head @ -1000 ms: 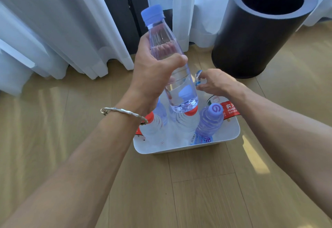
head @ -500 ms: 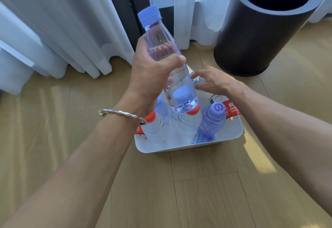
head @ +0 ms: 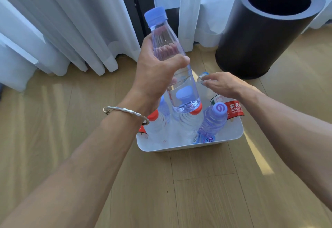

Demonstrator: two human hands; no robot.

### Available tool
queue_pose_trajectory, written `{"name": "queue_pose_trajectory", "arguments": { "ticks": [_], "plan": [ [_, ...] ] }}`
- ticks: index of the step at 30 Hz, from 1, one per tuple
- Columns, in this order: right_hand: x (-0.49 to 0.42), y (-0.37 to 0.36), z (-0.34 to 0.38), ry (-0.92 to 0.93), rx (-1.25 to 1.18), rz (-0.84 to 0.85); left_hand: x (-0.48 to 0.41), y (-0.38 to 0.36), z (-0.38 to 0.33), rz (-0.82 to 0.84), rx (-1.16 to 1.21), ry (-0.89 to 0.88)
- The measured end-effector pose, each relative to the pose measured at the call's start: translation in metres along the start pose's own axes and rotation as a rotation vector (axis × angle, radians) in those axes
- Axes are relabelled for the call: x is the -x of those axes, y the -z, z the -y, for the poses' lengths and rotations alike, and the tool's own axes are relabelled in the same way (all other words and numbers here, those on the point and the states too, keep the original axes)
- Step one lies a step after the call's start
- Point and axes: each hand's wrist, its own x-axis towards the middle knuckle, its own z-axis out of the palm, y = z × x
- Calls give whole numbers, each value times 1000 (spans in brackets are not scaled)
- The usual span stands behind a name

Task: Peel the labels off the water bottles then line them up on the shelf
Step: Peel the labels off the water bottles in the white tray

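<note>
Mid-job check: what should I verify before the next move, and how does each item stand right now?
1. Held bottle stripped of label: ok, wall looks clear.
2. Left hand grip: ok, fingers and thumb wrap its middle.
3. Label scrap secured: ok, right hand pinches it.
4. Black bin open for the scrap: ok, top uncovered, beyond the right hand.
5. Shelf reachable: cannot tell, not in view.
6. Logo-capped bottle in the white tub peeled: not ok, label shows low on it.
</note>
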Motion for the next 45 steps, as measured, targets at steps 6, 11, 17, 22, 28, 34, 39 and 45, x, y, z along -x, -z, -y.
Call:
{"name": "queue_pose_trajectory", "arguments": {
  "ticks": [6,11,17,22,28,34,39,45],
  "plan": [
    [-7,-8,11,-15,58,-149,3,2,2,6,13,-2],
    [-11,-12,19,-48,97,-167,6,8,2,-11,67,10],
    [-10,-12,26,33,23,-109,6,13,1,-13,74,13],
    [-8,-11,23,7,37,-97,5,14,4,-8,74,19],
    [-3,-8,11,-67,1,-139,2,12,7,-1,68,22],
    [-4,-15,18,-47,-60,-207,2,7,5,-4,68,31],
    [-10,-15,23,3,-175,-142,2,8,6,-3,63,32],
    [-12,-7,18,42,-265,-16,0,10,8,-7,59,20]
  ]
}}
